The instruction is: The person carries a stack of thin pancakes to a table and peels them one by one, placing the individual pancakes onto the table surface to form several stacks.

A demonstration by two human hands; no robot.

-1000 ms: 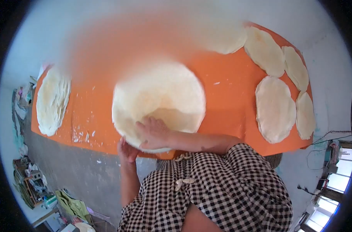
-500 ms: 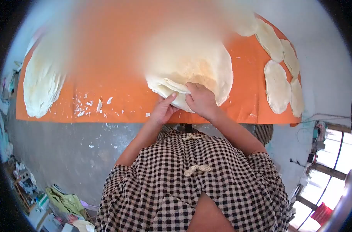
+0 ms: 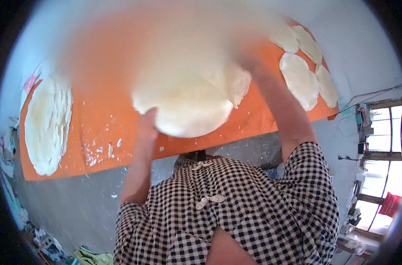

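Observation:
A large, pale, round flat sheet (image 3: pixel 187 106) lies at the middle of the orange-covered table, and its far part is blurred. My left hand (image 3: pixel 148 121) is at the sheet's near left edge. Its thumb side shows against the edge, while the other fingers are hidden or smeared. My right arm stretches forward past the sheet's right side. The right hand (image 3: pixel 247 55) is lost in blur at the far right of the sheet, so its fingers cannot be made out. Beside that arm, a layered flap (image 3: pixel 239 86) hangs at the sheet's right edge.
A tall layered stack of pale sheets (image 3: pixel 48 126) lies at the left of the orange table cover (image 3: pixel 101 110). Several thin oval sheets (image 3: pixel 299 81) lie at the right. White flakes dot the cover near its front edge. Windows (image 3: pixel 382 168) stand at the far right.
My right hand has left the near edge and reached forward. The left hand has moved left along the sheet. The folded near edge now lies smooth, and the view has tilted.

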